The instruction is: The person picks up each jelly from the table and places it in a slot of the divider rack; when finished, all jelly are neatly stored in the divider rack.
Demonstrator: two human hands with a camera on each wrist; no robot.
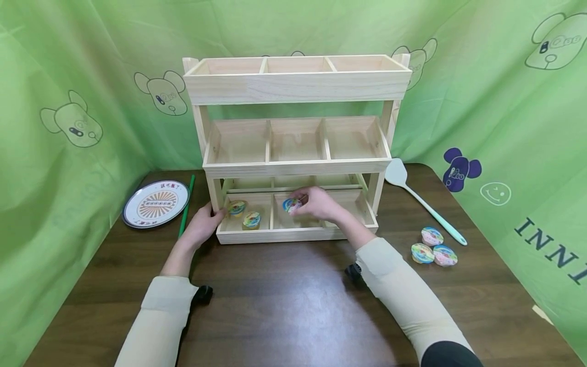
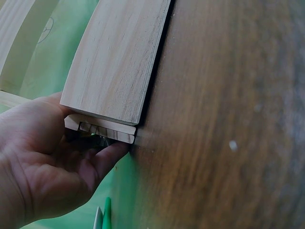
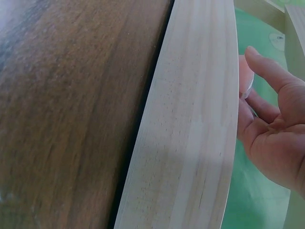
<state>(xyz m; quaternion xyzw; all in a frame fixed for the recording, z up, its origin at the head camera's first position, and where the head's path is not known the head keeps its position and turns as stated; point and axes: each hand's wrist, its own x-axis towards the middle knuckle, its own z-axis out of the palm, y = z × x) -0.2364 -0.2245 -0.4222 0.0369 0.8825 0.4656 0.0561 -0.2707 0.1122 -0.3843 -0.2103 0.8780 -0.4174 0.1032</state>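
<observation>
A three-tier wooden shelf (image 1: 298,87) stands on the table, each tier split into three compartments. My left hand (image 1: 202,224) grips the left end of its bottom tier, thumb near the top edge and fingers round the side (image 2: 52,157). In the bottom tier's middle compartment, my right hand (image 1: 316,203) pinches a small jelly cup (image 1: 291,205) with a colourful lid. That cup's pink body (image 3: 246,76) shows past the front board in the right wrist view. Two yellowish jelly cups (image 1: 237,207) (image 1: 251,220) sit in the bottom left compartment.
Three more jelly cups (image 1: 432,236) cluster on the table at the right. Behind them lies a pale blue spatula (image 1: 428,209). Left of the shelf are a white patterned plate (image 1: 157,204) and a green stick (image 1: 186,206). Green printed cloth (image 1: 105,46) surrounds the table.
</observation>
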